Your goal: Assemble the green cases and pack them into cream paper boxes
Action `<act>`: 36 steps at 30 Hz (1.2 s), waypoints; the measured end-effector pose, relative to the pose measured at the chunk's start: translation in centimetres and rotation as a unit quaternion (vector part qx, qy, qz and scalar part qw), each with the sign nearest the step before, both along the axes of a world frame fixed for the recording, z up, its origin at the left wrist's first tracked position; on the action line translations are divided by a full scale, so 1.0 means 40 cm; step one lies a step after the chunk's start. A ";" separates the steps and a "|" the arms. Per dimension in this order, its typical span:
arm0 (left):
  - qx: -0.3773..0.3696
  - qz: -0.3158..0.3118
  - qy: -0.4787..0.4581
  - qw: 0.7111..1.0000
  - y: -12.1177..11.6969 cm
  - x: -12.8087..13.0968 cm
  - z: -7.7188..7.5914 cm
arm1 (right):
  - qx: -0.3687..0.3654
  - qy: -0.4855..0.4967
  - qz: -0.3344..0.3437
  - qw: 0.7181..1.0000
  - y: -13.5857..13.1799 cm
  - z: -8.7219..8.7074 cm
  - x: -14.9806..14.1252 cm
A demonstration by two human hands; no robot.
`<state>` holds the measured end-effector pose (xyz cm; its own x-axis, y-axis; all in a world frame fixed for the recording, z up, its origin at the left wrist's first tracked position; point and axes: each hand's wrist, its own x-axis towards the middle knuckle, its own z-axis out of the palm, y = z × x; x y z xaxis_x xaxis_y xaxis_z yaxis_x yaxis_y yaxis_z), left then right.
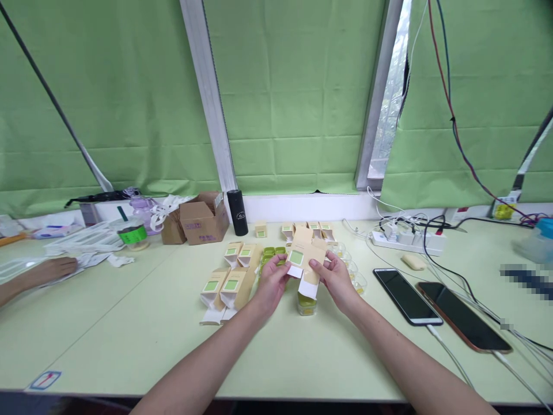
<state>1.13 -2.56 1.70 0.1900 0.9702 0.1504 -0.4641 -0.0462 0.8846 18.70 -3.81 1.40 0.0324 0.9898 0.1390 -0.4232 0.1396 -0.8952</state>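
Pinching a beige cardboard carton (306,253) with a green square panel and white flaps between thumb and fingers of the left hand (273,278) and the right hand (338,279) alike. Holding it over the pale-green table (129,334), partly hiding a small clear green-topped container (307,306).

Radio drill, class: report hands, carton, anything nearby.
Left hand and right hand gripping one carton. White flaps open. Jar partly hidden beneath. Two phones off right, apart from hands.
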 end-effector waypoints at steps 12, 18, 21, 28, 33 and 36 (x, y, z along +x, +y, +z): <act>0.247 0.156 0.201 0.935 -0.026 -0.012 0.014 | 0.141 -0.093 -0.074 0.983 -0.003 0.001 -0.002; 0.417 0.257 0.333 0.806 -0.019 -0.038 0.017 | 0.181 -0.161 -0.138 0.960 -0.007 0.001 0.011; 0.474 0.286 0.362 0.750 -0.016 -0.047 0.013 | 0.168 -0.128 -0.124 0.970 -0.006 -0.003 0.017; 0.496 0.263 0.384 0.733 -0.009 -0.049 0.007 | 0.133 -0.079 -0.133 0.979 0.001 -0.008 0.022; 0.479 0.262 0.326 0.772 -0.010 -0.036 0.007 | 0.153 -0.129 -0.149 0.968 0.003 -0.014 0.018; 0.385 0.270 0.294 0.832 -0.003 -0.028 0.009 | 0.144 -0.157 -0.163 0.963 0.003 -0.013 0.010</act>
<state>0.00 -2.68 2.05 0.0173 0.5972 0.8019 0.3105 -0.7656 0.5635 19.12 -3.70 0.88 0.2469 0.8534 0.4591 -0.0295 0.4802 -0.8767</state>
